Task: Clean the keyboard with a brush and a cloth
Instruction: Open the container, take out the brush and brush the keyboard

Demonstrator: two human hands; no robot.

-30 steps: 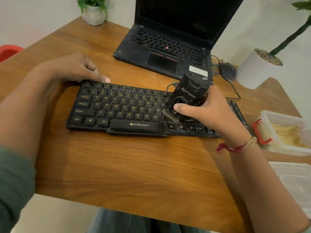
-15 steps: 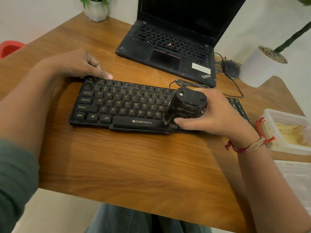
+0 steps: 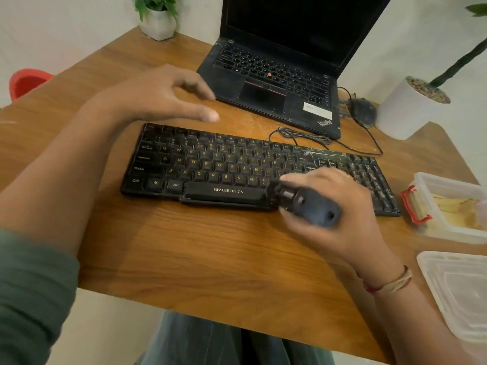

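A black Zebronics keyboard (image 3: 210, 164) lies across the wooden table (image 3: 210, 259). My right hand (image 3: 342, 214) grips a black brush tool (image 3: 308, 204) lying almost flat. Its front end touches the keyboard's front edge, just right of the space bar. My left hand (image 3: 163, 98) hovers above the keyboard's far left corner with relaxed fingers and holds nothing. No cloth is in view.
An open black laptop (image 3: 276, 75) stands behind the keyboard, with a mouse (image 3: 363, 111) and tangled cable to its right. Two white plant pots (image 3: 158, 25) (image 3: 405, 111) sit at the back. A clear box with red clips (image 3: 448, 206) and a lid (image 3: 461, 291) lie at right.
My left hand has lifted off the keyboard's far left corner. My right hand has tipped the brush tool from upright to nearly flat and drawn it toward the keyboard's front edge.
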